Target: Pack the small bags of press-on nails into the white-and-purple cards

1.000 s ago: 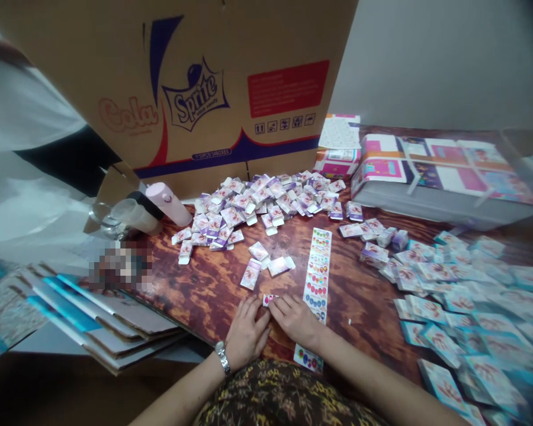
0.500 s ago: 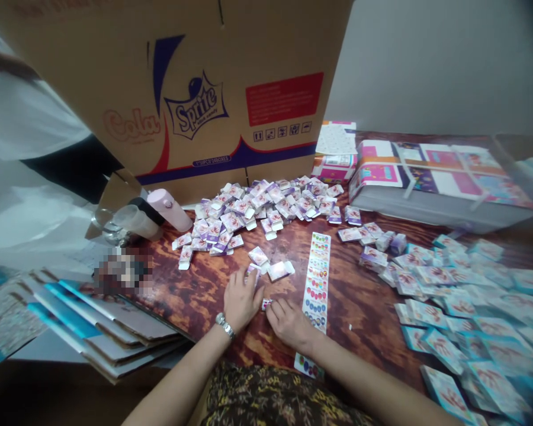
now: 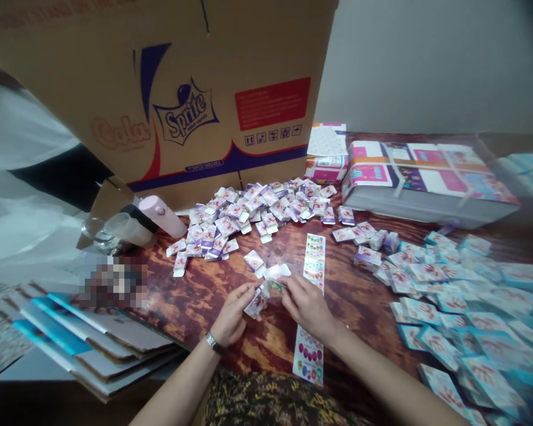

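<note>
My left hand (image 3: 231, 318), with a silver watch on its wrist, grips a small purple-and-white box (image 3: 256, 302) tilted above the brown table. Close to the box's upper end, my right hand (image 3: 305, 303) pinches a small colourful piece (image 3: 276, 287). Beyond the hands lie a white-and-purple box (image 3: 254, 261) and another one (image 3: 277, 271) with its flap open. Partly under my right forearm runs a long strip of colourful stickers (image 3: 314, 260). A heap of small purple-and-white boxes (image 3: 257, 207) spreads in front of the large carton.
A large Sprite carton (image 3: 182, 160) stands at the back. To the right are a strapped pink bundle (image 3: 395, 204) and many light-blue boxes (image 3: 453, 302). At left are a pink bottle (image 3: 163, 216), a clear cup (image 3: 128, 229) and stacked flat cardboard (image 3: 111, 355).
My left hand has lifted a small box off the table and turned it. My right hand has moved up and forward to the box's opening, holding a small piece. The view has shifted slightly.
</note>
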`<state>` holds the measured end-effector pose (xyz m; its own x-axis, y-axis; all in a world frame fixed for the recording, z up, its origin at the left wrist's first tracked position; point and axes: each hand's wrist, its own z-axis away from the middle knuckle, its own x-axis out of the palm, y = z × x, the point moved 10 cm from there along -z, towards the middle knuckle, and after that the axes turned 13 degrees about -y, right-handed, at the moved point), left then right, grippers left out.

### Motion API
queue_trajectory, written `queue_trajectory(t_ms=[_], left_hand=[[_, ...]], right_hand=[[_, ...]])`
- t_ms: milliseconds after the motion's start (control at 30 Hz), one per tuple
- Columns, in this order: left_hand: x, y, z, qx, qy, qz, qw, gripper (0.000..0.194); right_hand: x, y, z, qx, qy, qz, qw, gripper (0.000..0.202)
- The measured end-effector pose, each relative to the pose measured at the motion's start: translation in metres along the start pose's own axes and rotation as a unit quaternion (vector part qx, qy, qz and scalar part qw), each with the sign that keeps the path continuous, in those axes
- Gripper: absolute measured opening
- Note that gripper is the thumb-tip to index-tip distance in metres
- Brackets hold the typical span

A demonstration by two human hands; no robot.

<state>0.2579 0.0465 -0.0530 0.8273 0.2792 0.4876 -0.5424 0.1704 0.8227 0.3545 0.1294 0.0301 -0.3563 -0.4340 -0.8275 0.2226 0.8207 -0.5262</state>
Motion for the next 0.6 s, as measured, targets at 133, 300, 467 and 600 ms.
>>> queue_trajectory(t_ms=[133,300,467,600], left_hand=[[0.017,0.000,0.001,0.050,0.019,0.040,0.998,0.031],[0.026,0.003,0.003,0.106,0.057,0.016,0.993,0.029],[0.023,0.012,0.002,0.073,0.055,-0.099,0.991,0.033],[0.024,0.009,-0.008,-0.020,-0.027,-0.143,0.989,0.037]], right_hand=[[0.002,-0.016,0.002,-0.017,0.030,0.131,0.991,0.021],[0.008,-0.022,0.002,-0.024,0.001,0.161,0.987,0.021],[0.005,-0.009,-0.004,0.007,-0.104,0.099,0.990,0.022],[0.004,-0.016,-0.007,-0.076,-0.236,0.010,0.969,0.027]])
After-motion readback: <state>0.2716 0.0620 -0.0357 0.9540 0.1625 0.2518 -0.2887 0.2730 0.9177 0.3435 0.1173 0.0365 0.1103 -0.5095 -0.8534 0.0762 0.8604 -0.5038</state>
